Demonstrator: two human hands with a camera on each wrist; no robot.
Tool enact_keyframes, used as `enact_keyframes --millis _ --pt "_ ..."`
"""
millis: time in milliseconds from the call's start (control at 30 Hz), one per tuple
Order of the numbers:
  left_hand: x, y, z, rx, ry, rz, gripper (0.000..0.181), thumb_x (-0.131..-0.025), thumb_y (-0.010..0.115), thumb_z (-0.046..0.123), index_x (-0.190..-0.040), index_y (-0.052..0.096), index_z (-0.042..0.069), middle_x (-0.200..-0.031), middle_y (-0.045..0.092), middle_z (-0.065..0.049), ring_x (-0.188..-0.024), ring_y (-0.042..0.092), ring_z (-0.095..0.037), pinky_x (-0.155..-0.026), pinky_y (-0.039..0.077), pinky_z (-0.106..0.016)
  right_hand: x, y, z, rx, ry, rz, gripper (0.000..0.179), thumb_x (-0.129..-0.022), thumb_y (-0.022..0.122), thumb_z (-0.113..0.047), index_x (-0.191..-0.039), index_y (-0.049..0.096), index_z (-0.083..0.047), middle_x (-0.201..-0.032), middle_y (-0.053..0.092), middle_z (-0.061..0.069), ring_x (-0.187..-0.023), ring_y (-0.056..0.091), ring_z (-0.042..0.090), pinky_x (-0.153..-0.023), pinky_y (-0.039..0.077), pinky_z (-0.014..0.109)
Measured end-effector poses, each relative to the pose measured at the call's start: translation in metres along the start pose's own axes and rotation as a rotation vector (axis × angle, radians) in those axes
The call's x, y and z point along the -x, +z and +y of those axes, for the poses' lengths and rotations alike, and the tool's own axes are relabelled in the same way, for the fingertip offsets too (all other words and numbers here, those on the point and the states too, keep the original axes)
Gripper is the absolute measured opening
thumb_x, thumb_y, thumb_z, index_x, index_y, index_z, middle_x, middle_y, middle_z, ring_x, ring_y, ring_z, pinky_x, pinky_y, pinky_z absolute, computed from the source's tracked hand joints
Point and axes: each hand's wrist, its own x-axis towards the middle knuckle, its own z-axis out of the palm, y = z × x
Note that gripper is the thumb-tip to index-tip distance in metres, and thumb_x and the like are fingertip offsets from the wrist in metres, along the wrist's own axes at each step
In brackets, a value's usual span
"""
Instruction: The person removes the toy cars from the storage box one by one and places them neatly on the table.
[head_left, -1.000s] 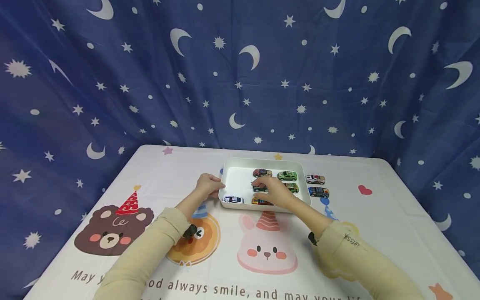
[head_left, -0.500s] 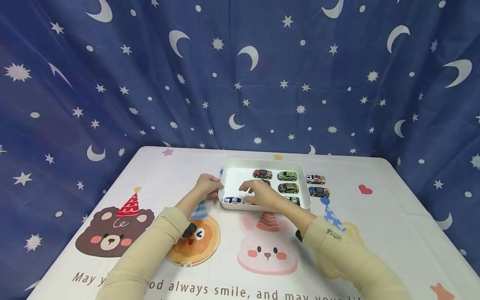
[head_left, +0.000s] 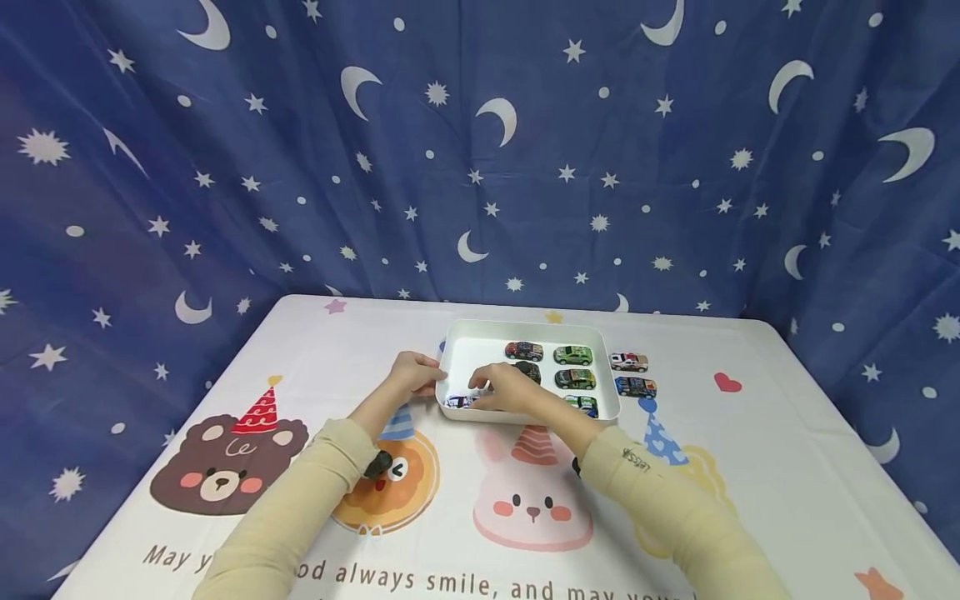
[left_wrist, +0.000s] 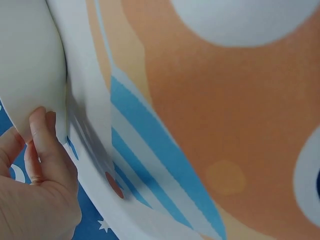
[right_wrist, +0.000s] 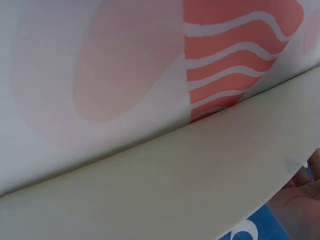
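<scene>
Left hand (head_left: pixel 411 375) has the white tray (head_left: pixel 467 360) pinched at its left wall, thumb and fingers either side of the rim. Right hand (head_left: pixel 510 387) is over the near wall, fingers bent at the white toy car (head_left: pixel 458 402) tucked in the near-left corner; gripped or merely touched, can't tell! Room at far left: pale floor runs from wall to the red-and-black toy car (head_left: pixel 524 351). Tighter on the right: green toy car (head_left: pixel 573 355), black-and-yellow toy car (head_left: pixel 575 379), green-and-white toy car (head_left: pixel 582 406), one column along the wall, with the blue toy car (head_left: pixel 636 387) just outside.
</scene>
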Motion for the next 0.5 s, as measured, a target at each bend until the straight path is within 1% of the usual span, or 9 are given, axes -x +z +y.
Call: enact_keyframes --millis 133,200,367,500 --pt "0.001 0.002 0.002 0.021 -0.008 -0.012 0.028 -0.083 0.066 0.002 -0.109 0.059 -0.005 -0.070 0.060 -0.003 -0.053 0.058 -0.006 -0.050 0.053 -0.015 -0.002 0.002 0.002 0.024 0.004 -0.009 0.019 -0.079 0.075 -0.014 -0.093 0.068 -0.003 -0.094 0.070 0.009 -0.078 0.061 0.014 -0.071 0.051 0.021" --pt "0.001 0.003 0.002 0.023 -0.013 -0.013 0.028 -0.083 0.067 0.002 -0.110 0.059 -0.005 -0.070 0.060 -0.003 -0.053 0.057 -0.006 -0.050 0.053 -0.015 -0.004 0.002 0.002 0.032 0.001 -0.012 0.017 -0.078 0.075 -0.012 -0.091 0.069 -0.003 -0.093 0.070 0.009 -0.075 0.058 0.012 -0.068 0.049 0.019" --pt "-0.001 0.002 0.001 0.027 -0.019 -0.013 0.030 -0.084 0.067 0.004 -0.111 0.058 -0.005 -0.072 0.059 -0.003 -0.053 0.056 -0.005 -0.050 0.052 -0.015 -0.009 0.004 -0.002 0.064 0.018 -0.013 0.016 -0.077 0.075 -0.008 -0.091 0.069 -0.003 -0.093 0.069 0.009 -0.074 0.055 0.012 -0.069 0.048 0.022" --pt "-0.002 0.001 0.000 0.042 -0.043 -0.012 0.030 -0.084 0.067 0.004 -0.111 0.058 -0.005 -0.069 0.057 -0.002 -0.052 0.057 -0.006 -0.052 0.054 -0.016 -0.012 0.006 -0.004 0.088 0.039 -0.026 0.015 -0.076 0.076 -0.010 -0.089 0.070 -0.004 -0.092 0.069 0.008 -0.076 0.053 0.012 -0.071 0.048 0.024"
